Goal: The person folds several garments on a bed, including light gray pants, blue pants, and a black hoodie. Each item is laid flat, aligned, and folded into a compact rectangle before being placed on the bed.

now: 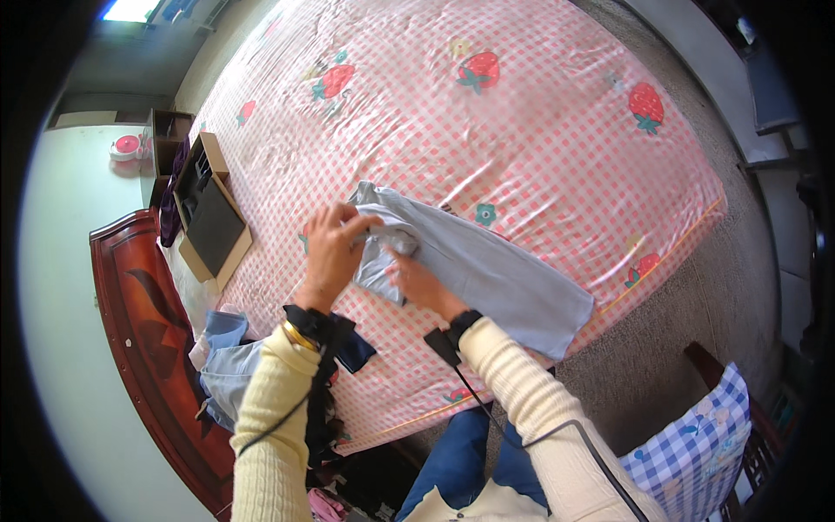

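A light grey-blue garment (489, 274) lies on the strawberry-print bedcover (554, 163); one end stretches toward the bed's near right edge, and the other is bunched up. My left hand (333, 245) is at the bunched end, thumb and fingers bent around its upper left part; whether cloth is pinched between them is not plain. Beside it, my right hand (417, 277) touches the lower part of the bunched cloth with its index finger extended. The other fingers look curled, and their grip cannot be made out. Both wrists wear black straps with cables.
An open cardboard box (244, 245) with dark contents stands on the bed's left side. Other clothes (228, 372) are piled by the carved wooden headboard (156, 313). A dark blue cloth (355, 352) lies near my left wrist. A chair holds a blue checked cushion (698, 444) at lower right.
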The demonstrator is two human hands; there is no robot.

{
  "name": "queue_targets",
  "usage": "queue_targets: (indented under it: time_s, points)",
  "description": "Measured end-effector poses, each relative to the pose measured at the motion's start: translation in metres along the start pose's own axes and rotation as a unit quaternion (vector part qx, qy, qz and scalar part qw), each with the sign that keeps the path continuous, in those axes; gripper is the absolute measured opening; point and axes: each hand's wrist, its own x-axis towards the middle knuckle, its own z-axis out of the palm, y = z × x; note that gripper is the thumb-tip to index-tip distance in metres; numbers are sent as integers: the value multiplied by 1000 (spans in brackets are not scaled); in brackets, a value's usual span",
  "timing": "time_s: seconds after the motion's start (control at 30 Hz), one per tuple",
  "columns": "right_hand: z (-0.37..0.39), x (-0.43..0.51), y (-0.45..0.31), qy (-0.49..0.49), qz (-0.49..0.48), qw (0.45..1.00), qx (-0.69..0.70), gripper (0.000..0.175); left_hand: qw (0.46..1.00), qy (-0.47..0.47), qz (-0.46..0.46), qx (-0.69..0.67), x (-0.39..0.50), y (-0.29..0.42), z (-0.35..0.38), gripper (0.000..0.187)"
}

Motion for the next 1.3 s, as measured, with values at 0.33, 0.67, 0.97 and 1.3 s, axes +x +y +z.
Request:
queue_targets:
  time_s: [0.33, 0.67, 0.97, 1.3]
  points:
    - [-50, 57, 25, -15, 88, 985, -146, 21, 987, 7, -157, -15, -128, -22, 133, 54]
    - [-63, 43, 27, 135, 161, 954, -215, 21, 964, -83, -238, -84, -139, -18, 172, 58]
    - [-3, 49, 11, 94, 220, 969, 60, 77, 938, 96, -306, -134, -132, -100, 168, 50]
    - [0, 51, 51, 98, 246, 962, 64, 89, 777, -73, -454, -430, -88, -166, 193, 66]
